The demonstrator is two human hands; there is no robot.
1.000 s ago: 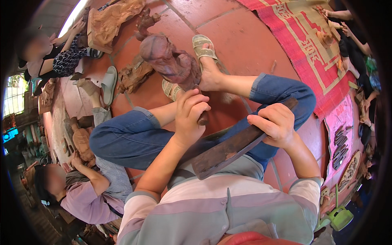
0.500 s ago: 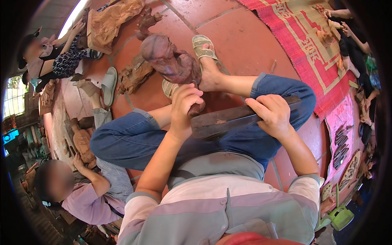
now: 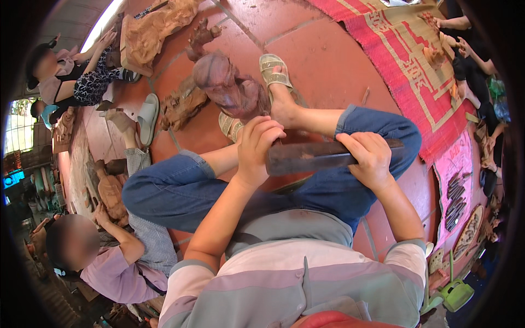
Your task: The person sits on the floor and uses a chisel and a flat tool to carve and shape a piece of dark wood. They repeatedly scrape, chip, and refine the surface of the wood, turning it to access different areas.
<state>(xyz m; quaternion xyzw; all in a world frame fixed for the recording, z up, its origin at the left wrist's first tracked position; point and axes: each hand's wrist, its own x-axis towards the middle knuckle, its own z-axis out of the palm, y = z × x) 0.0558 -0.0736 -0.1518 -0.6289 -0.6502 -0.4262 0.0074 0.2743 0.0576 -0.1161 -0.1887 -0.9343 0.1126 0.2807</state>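
Seen in the head view, a red-tiled floor [image 3: 322,60] spreads under the seated person, with a red and tan woven mat [image 3: 391,65] off to the upper right and a pink sheet [image 3: 449,158] bearing dark slender tools [image 3: 456,199] below it. At the left, a co-worker in a mauve shirt [image 3: 117,273] sits near a pale wooden carving [image 3: 112,194]. A dark wooden bat [image 3: 311,158] is held above the person's lap, between the knees; its long axis runs nearly level from left to right, the right end slightly higher. The broad, blunt end points toward the person's left, and the narrow end points right. The right hand [image 3: 371,158] wraps this narrow part, fingers folded over the top, with a short stub jutting beyond. The left hand [image 3: 258,147] is curled closed around a tool almost wholly hidden by the fingers and the bat; whether the bat touches it cannot be told. Just beyond those fingers, a reddish-brown carving [image 3: 227,85] slants from upper left to lower right, its lower end beside the sandaled right foot [image 3: 281,98]. A rough brown wood piece [image 3: 186,104] lies to its left.
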